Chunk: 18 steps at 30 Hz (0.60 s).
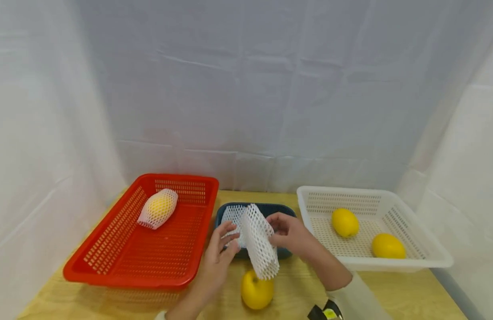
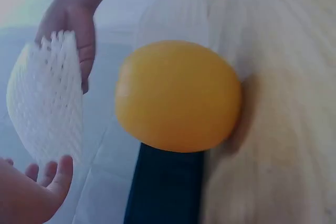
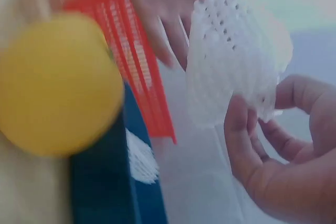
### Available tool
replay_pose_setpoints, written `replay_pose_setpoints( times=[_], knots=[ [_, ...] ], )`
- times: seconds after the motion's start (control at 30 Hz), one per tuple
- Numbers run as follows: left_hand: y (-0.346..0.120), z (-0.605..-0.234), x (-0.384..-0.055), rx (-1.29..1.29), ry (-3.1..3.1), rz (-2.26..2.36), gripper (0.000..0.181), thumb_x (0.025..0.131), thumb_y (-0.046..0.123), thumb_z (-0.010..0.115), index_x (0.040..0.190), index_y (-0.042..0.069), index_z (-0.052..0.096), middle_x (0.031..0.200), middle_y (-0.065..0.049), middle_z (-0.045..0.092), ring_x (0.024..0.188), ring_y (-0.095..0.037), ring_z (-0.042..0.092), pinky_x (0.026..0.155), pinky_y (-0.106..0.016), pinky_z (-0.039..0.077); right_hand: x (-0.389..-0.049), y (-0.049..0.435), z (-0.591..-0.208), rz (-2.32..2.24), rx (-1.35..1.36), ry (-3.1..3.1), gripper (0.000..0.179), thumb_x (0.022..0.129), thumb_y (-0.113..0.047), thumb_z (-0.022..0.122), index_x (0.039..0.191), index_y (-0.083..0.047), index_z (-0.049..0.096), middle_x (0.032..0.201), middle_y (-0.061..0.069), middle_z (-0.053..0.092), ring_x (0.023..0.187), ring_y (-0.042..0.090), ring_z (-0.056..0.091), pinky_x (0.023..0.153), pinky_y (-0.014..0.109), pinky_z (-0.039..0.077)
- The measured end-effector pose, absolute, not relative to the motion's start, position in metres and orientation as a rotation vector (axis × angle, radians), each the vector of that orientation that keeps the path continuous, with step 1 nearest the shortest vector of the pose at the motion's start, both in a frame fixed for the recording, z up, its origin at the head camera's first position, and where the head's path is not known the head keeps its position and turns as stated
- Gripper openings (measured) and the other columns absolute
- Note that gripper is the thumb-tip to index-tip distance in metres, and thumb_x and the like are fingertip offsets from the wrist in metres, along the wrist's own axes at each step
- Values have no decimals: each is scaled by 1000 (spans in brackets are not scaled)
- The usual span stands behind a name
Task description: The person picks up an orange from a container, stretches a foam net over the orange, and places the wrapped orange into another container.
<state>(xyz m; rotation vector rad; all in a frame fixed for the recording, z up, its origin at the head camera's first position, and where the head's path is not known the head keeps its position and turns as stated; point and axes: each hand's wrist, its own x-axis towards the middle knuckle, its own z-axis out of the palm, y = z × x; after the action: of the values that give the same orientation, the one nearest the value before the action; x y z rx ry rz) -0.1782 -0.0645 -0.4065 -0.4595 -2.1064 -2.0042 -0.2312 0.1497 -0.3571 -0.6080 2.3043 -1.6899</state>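
Note:
A white foam net sleeve [image 1: 260, 244] hangs tilted above the table, pinched at its side by the fingers of my right hand [image 1: 292, 233]. My left hand [image 1: 219, 255] stands just left of the sleeve, its fingers spread and loosely bent. In the left wrist view those fingertips come close to the sleeve [image 2: 47, 98]; whether they touch it I cannot tell. Below the sleeve a round yellow fruit [image 1: 257, 293] rests on the table. Behind, a dark blue tray [image 1: 284, 253] holds more white foam netting [image 1: 232, 215], partly hidden by the hands.
At the left stands a red basket [image 1: 158, 266] with one yellow fruit inside a foam net [image 1: 160, 208]. At the right, a white basket [image 1: 426, 240] holds two yellow fruits [image 1: 345, 222]. White sheeting [image 1: 246, 89] hangs behind the wooden table [image 1: 302, 289].

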Motion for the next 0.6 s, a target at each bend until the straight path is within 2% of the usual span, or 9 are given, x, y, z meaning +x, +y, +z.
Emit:
replay_pose_setpoints(
  times=[0.1,0.17,0.3,0.4,0.5,0.6],
  knots=[
    [-66,-403,-184,-464,-2073,-2016,51,104,15,45,150,2,27,150,-22,34,133,-39,40,100,-23,43,-221,151,-361,-1747,-634,2083,36,83,1,60,118,5,50,104,9,61,89,18,57,77,27,52],
    [-66,-403,-186,-463,-2094,-2026,48,104,14,44,148,-1,30,149,-23,36,133,-38,41,100,-24,43,-215,151,-364,-1757,-635,2001,39,84,0,60,120,3,48,106,7,60,92,17,57,79,27,52],
    [-67,-403,-186,-424,-2167,-2075,38,100,11,52,134,-5,45,136,-24,49,124,-37,50,94,-24,47,-208,151,-370,-1775,-613,1928,45,85,-2,61,126,1,44,109,8,61,93,19,58,80,30,52],
    [-67,-402,-185,-422,-2224,-2124,32,97,12,59,123,-6,53,126,-21,54,119,-34,54,90,-24,50,-206,152,-372,-1802,-593,1857,53,85,0,61,132,-1,36,113,13,61,94,21,59,81,33,53],
    [-68,-402,-185,-441,-2246,-2190,29,96,12,61,117,-7,55,119,-16,56,114,-29,56,88,-25,51,-206,153,-372,-1803,-606,1824,55,88,-3,57,137,-2,30,117,15,60,96,22,60,84,36,53],
    [-70,-403,-185,-461,-2183,-2341,29,97,12,59,115,-9,51,113,-14,56,108,-25,58,87,-30,54,-206,152,-368,-1806,-619,1876,51,92,-11,49,138,0,30,119,15,57,98,20,59,85,34,52]
  ],
)
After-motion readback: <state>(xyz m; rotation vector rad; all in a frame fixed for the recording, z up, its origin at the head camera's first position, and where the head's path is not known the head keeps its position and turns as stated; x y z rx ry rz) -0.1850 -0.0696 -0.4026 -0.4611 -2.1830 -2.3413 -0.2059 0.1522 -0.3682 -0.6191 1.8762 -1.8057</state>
